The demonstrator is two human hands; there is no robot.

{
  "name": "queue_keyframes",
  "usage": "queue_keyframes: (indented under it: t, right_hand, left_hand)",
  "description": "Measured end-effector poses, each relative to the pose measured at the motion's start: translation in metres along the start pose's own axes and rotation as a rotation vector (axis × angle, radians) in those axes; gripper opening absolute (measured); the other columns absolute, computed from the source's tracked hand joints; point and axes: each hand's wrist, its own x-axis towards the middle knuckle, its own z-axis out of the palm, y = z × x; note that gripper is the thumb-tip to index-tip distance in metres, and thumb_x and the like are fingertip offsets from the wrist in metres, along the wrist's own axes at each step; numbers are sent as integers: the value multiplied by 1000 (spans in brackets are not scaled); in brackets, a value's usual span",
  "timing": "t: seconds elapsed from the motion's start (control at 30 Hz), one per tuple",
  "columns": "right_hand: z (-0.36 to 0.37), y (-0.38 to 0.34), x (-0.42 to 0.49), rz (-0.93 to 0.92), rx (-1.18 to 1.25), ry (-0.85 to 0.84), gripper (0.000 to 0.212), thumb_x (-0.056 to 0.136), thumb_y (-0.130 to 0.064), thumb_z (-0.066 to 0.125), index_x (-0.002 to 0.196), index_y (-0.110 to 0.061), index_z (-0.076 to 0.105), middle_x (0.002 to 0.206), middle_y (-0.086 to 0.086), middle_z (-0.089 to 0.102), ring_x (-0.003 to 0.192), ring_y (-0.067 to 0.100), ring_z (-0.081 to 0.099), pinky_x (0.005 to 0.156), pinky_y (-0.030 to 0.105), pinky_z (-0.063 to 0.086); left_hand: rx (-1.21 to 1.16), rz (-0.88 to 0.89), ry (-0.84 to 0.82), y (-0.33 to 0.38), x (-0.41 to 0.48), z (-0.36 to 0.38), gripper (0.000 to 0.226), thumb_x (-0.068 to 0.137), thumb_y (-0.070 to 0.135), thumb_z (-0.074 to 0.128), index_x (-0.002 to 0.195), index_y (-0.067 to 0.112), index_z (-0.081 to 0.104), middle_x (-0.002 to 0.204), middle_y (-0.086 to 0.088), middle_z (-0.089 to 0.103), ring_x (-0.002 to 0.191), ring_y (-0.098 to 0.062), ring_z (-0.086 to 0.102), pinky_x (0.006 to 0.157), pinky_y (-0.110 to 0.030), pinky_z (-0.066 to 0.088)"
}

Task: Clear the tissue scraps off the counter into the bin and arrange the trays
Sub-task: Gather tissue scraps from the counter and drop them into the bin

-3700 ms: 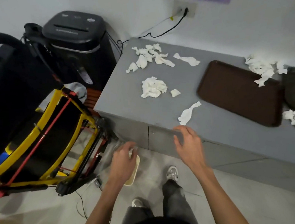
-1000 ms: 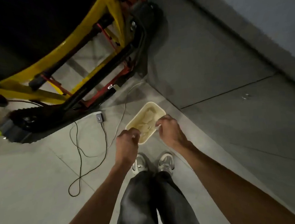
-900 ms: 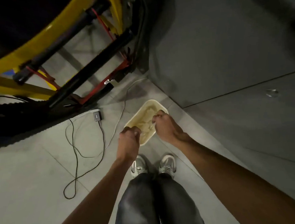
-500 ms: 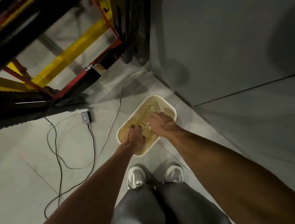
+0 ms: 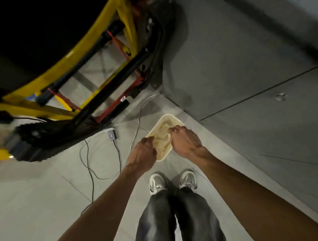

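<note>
While low over the bin, left hand and right hand, grips pinching its liner.

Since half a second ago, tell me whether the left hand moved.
Yes: left hand has drawn back from the middle of the bin to its near-left rim.

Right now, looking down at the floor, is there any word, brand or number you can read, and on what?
No text here can be read.
Dark mark on the yellow frame: blurred, unreadable.
White tag on the red bar: too small to read.
Sneakers: no legible brand.
On the bin and tissue scraps: no print shows.
</note>
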Motion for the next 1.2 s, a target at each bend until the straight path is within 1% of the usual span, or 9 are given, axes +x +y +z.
queue_keyframes:
  t: [0.17, 0.37, 0.57, 0.67, 0.73, 0.87, 0.97, 1.03, 1.2]
  right_hand:
    - [-114, -31, -108, 32, 62, 86, 44, 99, -18, 59, 143, -16, 61, 138, 8, 65, 120, 32, 64, 96, 43, 56]
    - [-214, -53, -201, 98, 194, 283, 35, 98, -20, 59, 132, -16, 67, 130, 4, 68, 118, 27, 64, 91, 41, 59]
    - [-278, -47, -276, 143, 375, 500, 27, 102, -23, 58, 128, -25, 65, 126, -1, 68, 107, 22, 67, 86, 38, 57]
    - [-295, -33, -297, 171, 467, 584, 24, 103, -25, 58, 126, -27, 67, 125, -4, 69, 110, 20, 67, 89, 37, 57]
    - [-305, -21, -307, 197, 508, 621, 25, 103, -25, 58, 127, -27, 68, 127, -6, 68, 111, 18, 66, 92, 34, 56]
    - [-324, 11, -317, 252, 562, 698, 24, 103, -24, 61, 125, -27, 70, 125, -6, 70, 107, 15, 68, 96, 35, 55]
    - [-336, 45, -317, 288, 559, 750, 24, 100, -23, 65, 122, -28, 72, 121, -6, 72, 106, 17, 70, 95, 32, 55]
    - [-344, 72, -313, 306, 569, 755, 23, 100, -21, 66, 121, -28, 72, 118, -6, 72, 101, 18, 70, 91, 30, 52]
    - [-366, 150, -292, 309, 549, 734, 24, 101, -21, 65, 123, -25, 71, 121, -3, 73, 104, 19, 71, 94, 35, 56]
  left_hand:
    - [5, 46, 60, 43, -107, -105, 50, 102, 26, 55, 151, 22, 46, 144, -10, 58, 121, -32, 63, 97, -49, 56]
    - [-38, 108, 201, 82, -197, -186, 45, 104, 29, 54, 148, 22, 49, 140, -13, 61, 124, -34, 60, 99, -51, 54]
    - [-121, 196, 354, 121, -252, -226, 34, 102, 31, 57, 135, 26, 58, 130, -2, 67, 115, -21, 66, 93, -40, 58]
    - [-166, 258, 411, 139, -265, -233, 28, 101, 30, 59, 129, 28, 62, 125, 6, 67, 113, -12, 65, 94, -35, 58]
    - [-191, 275, 422, 154, -269, -234, 25, 100, 31, 60, 125, 29, 64, 120, 11, 69, 108, -8, 66, 92, -35, 59]
    - [-232, 285, 399, 197, -268, -240, 26, 98, 44, 52, 119, 34, 63, 108, 15, 73, 97, -9, 72, 83, -38, 63]
    - [-252, 323, 393, 236, -253, -246, 12, 101, 31, 60, 110, 32, 67, 100, 16, 72, 89, -6, 70, 80, -38, 62]
    - [-238, 357, 405, 263, -237, -252, 11, 100, 26, 61, 106, 32, 68, 97, 16, 71, 86, -3, 69, 79, -37, 61]
    - [-231, 370, 430, 335, -187, -270, 18, 102, 26, 59, 116, 28, 70, 106, 13, 73, 92, 1, 68, 86, -32, 61]
